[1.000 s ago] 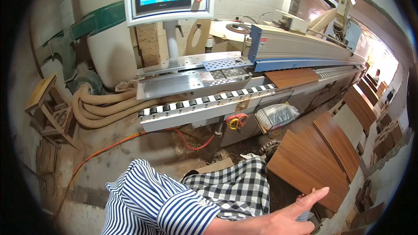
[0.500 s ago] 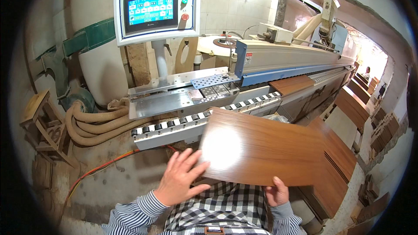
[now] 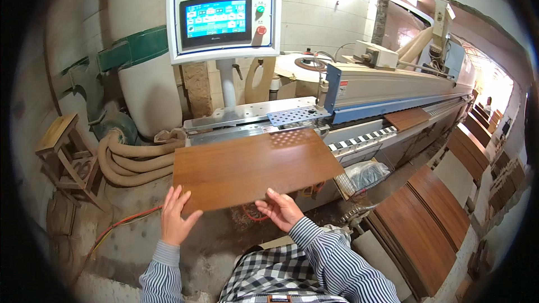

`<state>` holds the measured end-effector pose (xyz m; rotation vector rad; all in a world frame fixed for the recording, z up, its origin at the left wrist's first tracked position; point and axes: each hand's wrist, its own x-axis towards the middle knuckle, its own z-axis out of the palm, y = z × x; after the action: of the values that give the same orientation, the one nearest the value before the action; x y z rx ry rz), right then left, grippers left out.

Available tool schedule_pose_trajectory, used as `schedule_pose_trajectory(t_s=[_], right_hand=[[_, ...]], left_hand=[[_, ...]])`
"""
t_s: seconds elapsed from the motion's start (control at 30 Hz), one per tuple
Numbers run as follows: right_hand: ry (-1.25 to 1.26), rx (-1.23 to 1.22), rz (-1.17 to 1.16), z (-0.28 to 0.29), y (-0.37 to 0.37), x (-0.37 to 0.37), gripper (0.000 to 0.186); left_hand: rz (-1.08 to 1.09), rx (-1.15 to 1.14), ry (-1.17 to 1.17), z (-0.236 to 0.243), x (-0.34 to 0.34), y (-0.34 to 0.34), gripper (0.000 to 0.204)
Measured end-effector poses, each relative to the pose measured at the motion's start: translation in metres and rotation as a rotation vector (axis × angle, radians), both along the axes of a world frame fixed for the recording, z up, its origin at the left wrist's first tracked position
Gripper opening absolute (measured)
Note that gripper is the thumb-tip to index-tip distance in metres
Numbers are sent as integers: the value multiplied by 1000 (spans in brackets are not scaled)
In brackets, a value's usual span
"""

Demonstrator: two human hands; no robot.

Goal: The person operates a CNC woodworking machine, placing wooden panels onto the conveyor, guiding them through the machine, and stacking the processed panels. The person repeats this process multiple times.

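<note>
Fingers of the left hand [image 3: 175, 217] and right hand [image 3: 281, 209] spread flat, pinching the brown board's [image 3: 252, 167] near edge; its far edge rests on the machine's infeed bed [image 3: 247, 116]. Best keep it level and square.

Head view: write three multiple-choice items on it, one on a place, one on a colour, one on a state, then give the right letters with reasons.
1. Where does the far edge of the flat brown wood-grain panel lie?
A. on the wooden stool
B. at the infeed of the long grey machine
C. on the floor stack

2. What colour is the lower round button beside the touch screen?
A. red
B. yellow
C. blue

3. How do the hands meet the panel?
A. both lifted clear
B. only one touches
C. left hand and right hand both hold its near edge

Key: B, the panel reaches the machine's bed; A, it is red under a green one; C, each hand's grip is on the near edge.
</note>
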<state>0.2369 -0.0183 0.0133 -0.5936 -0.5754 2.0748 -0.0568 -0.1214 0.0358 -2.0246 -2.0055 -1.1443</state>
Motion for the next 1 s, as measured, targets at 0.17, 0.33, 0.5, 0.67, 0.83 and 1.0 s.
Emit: schedule_pose_trajectory(t_s=[0.17, 0.33, 0.5, 0.67, 0.83, 1.0], right_hand=[[37, 104, -30, 4, -4, 25, 46], [-445, 132, -45, -22, -65, 100, 35], [-1182, 352, -199, -129, -131, 158, 26], [-1452, 769, -247, -129, -149, 149, 23], [-1457, 769, -274, -129, -147, 150, 23], [-1448, 749, -246, -123, -149, 151, 22]], left_hand=[[59, 14, -51, -5, -15, 48, 55], [89, -62, -50, 1, -16, 76, 60], [196, -61, -57, -4, -11, 70, 63], [64, -36, -264, -13, -38, 61, 56], [41, -32, -254, -15, -40, 68, 52], [35, -41, -259, -13, -40, 67, 55]])
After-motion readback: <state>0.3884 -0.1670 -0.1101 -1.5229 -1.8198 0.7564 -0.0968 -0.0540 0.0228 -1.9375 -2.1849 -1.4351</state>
